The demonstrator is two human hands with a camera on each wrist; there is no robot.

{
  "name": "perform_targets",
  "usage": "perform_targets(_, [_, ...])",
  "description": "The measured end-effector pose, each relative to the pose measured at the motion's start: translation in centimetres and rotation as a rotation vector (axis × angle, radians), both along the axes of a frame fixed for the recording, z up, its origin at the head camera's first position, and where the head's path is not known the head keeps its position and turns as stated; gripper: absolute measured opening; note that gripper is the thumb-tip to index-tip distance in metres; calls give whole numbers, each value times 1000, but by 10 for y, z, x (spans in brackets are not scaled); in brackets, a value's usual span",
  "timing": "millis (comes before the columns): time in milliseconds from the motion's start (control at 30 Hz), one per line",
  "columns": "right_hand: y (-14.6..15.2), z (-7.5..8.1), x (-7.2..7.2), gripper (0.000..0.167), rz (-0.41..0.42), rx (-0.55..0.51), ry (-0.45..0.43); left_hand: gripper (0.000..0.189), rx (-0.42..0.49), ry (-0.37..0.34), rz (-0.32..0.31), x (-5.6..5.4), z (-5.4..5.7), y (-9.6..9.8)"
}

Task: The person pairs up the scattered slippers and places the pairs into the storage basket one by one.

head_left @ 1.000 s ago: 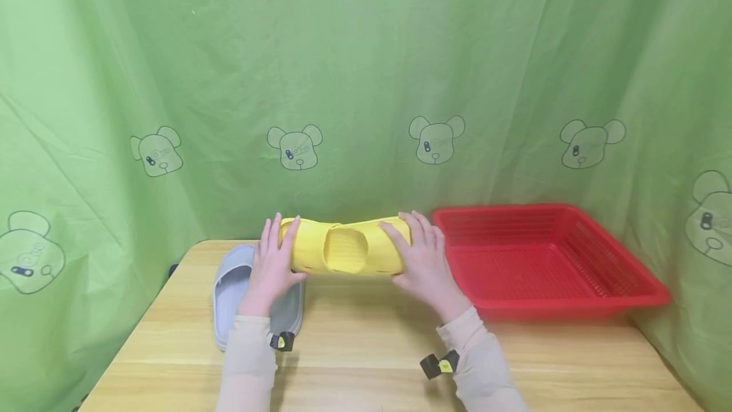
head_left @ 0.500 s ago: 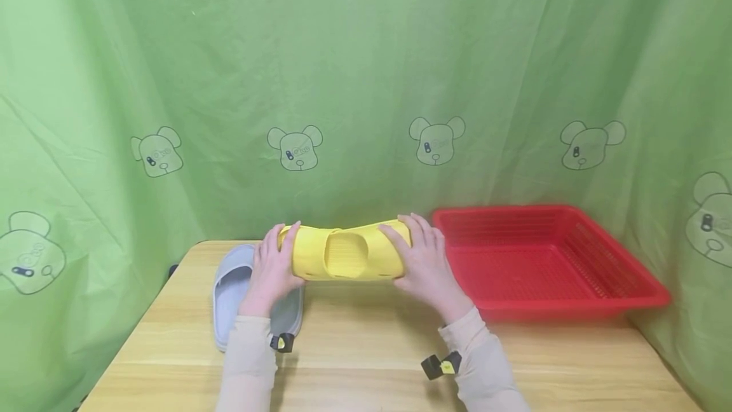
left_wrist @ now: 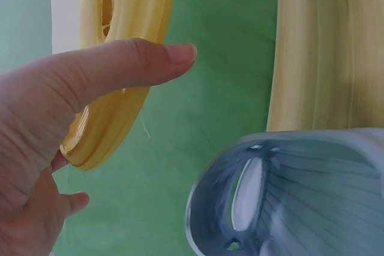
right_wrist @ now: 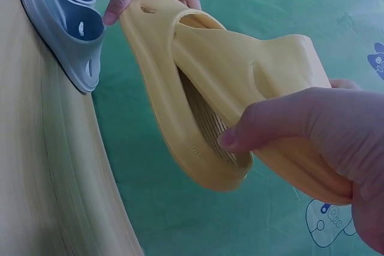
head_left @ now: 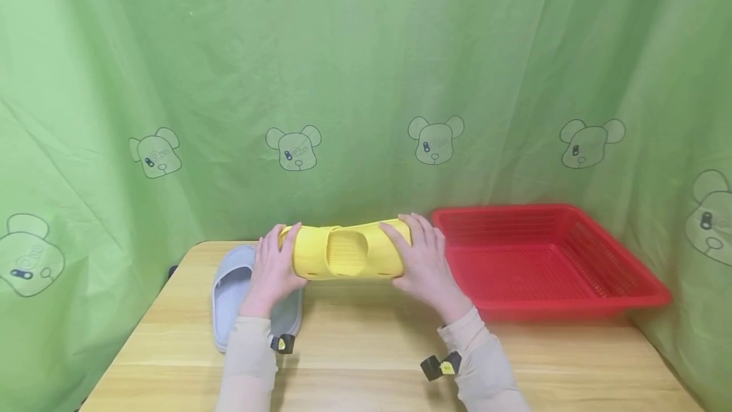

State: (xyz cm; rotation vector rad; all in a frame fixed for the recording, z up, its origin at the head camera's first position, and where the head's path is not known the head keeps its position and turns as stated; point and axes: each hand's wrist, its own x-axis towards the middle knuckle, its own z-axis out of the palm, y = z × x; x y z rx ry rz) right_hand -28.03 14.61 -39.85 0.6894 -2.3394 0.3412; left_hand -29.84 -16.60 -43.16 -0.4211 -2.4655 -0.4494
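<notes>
Both hands hold a pair of yellow slippers (head_left: 311, 253) above the wooden table, one slipper partly pushed into the other, as the right wrist view shows. My left hand (head_left: 273, 272) grips the left end, with its thumb along the near side. At the opposite end, my right hand (head_left: 426, 266) grips with thumb in front and fingers over the top. Ridged insole shows through the opening in the middle. Behind the left forearm, a pair of grey-blue slippers (head_left: 225, 301) lies on the table, partly hidden by that arm and hand.
A red plastic basket (head_left: 549, 304) with perforated walls stands at the back right of the table (head_left: 354, 348), close to the right hand. A green curtain (head_left: 366, 81) printed with bear heads hangs behind and on both sides.
The yellow slippers have come down slightly, mostly at their left end, together with my left hand. Both hands keep their grip, and little differs over the last half second.
</notes>
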Motion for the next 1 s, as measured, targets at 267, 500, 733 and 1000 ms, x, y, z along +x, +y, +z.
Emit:
perform_targets(267, [-2, 0, -1, 105, 10, -34, 26, 115, -8, 63, -5, 3, 6, 0])
perform_targets(500, [-3, -1, -1, 102, 12, -52, 20, 113, -15, 70, -20, 4, 7, 2])
perform_targets(733, [-2, -2, -2, 103, 17, -50, -10, 112, -36, 54, -30, 3, 7, 5])
perform_targets(1000, [0, -4, -3, 104, 36, -66, -19, 111, -45, 47, -25, 8, 12, 8])
